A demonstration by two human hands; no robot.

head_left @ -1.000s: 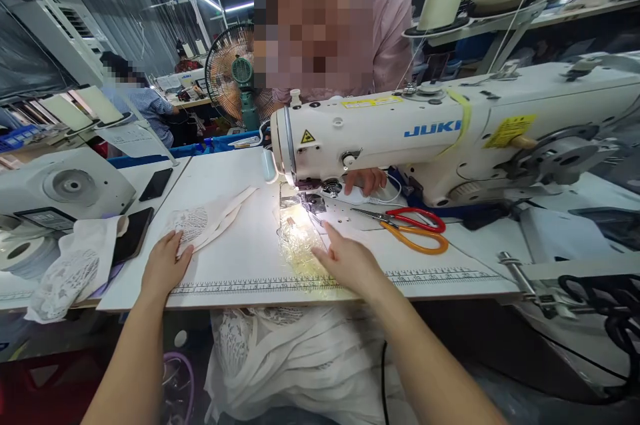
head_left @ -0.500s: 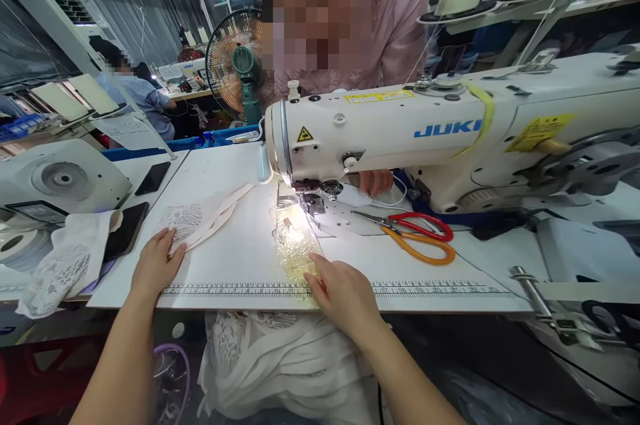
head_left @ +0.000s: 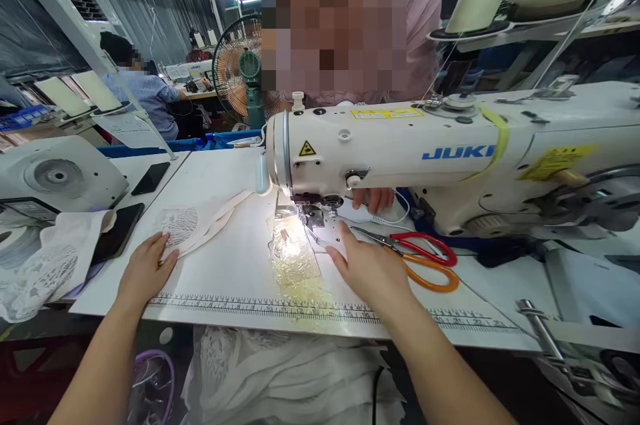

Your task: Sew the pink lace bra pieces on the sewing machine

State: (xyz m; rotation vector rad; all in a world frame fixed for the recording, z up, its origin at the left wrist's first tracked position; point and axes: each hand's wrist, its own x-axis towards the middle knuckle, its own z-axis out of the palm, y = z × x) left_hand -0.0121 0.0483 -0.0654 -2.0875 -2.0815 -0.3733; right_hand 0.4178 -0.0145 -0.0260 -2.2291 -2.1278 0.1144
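Note:
My left hand [head_left: 144,270] rests on the tabletop at the left, thumb apart from the fingers. Its fingertips touch the near edge of a pale lace fabric piece [head_left: 181,226], which trails off to the right in a narrow strip. Beside the lit needle area of a white JUKI sewing machine [head_left: 390,145] is my right hand [head_left: 376,271], forefinger stretched forward and thumb apart, holding nothing visible. Left of that hand, shiny yellowish clear tape [head_left: 296,258] covers a strip of the table. Scissors [head_left: 425,261] with red and orange handles lie just beyond the right hand.
Across the machine a person leans in, one hand [head_left: 374,199] by a white plug and cable. A printed ruler [head_left: 240,307] runs along the front edge. Pale fabric [head_left: 280,375] hangs below it. Phones and more lace [head_left: 43,271] lie at the left.
My right hand has moved off the taped strip, forward and right toward the machine's needle area. My left hand remains at the lace piece. The camera view has shifted slightly.

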